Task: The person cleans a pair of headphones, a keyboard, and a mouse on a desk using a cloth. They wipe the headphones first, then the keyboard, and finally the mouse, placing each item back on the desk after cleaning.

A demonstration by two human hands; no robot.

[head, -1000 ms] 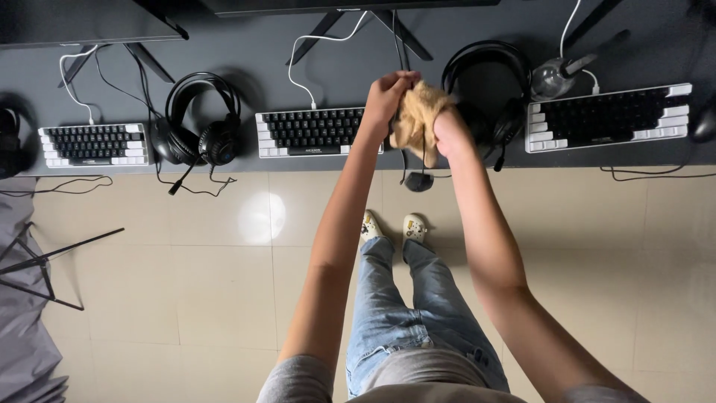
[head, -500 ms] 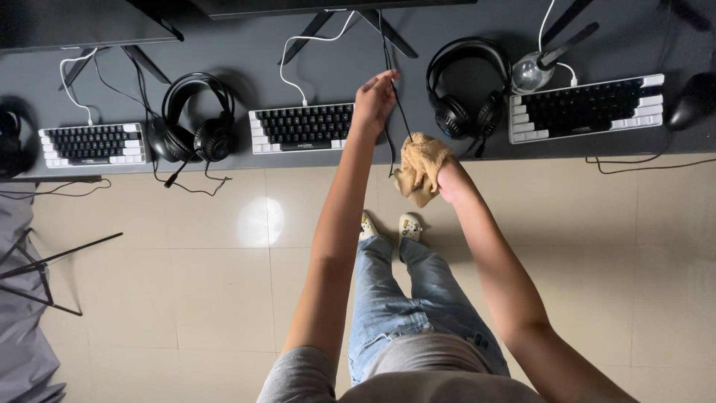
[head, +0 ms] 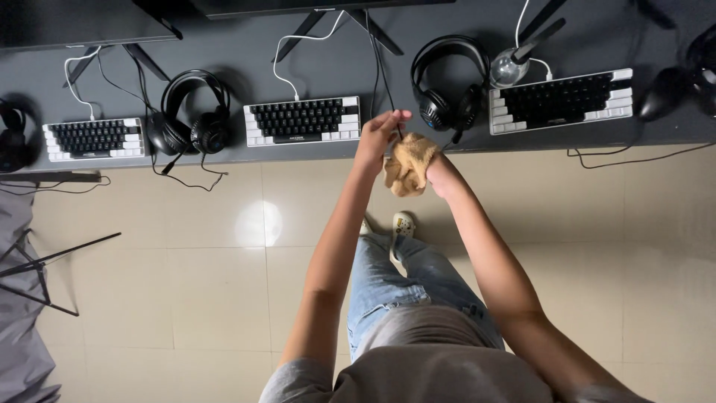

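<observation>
While right fingers (head: 431,160) bunch the tan cloth (head: 408,166), left fingers (head: 388,127) pinch its corner.

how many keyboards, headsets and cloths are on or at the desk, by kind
keyboards: 3, left, middle, right
headsets: 3, two in full view and one cut off by the left edge
cloths: 1, tan cloth in the right hand, left hand beside it
total: 7

We find the right hand (head: 436,166) largely buried in the tan cloth (head: 408,166), its fingers unseen. The monitors (head: 82,22) are cut off by the top edge, and the far-left headset (head: 13,138) and black mouse (head: 664,93) sit partly out of frame.
</observation>
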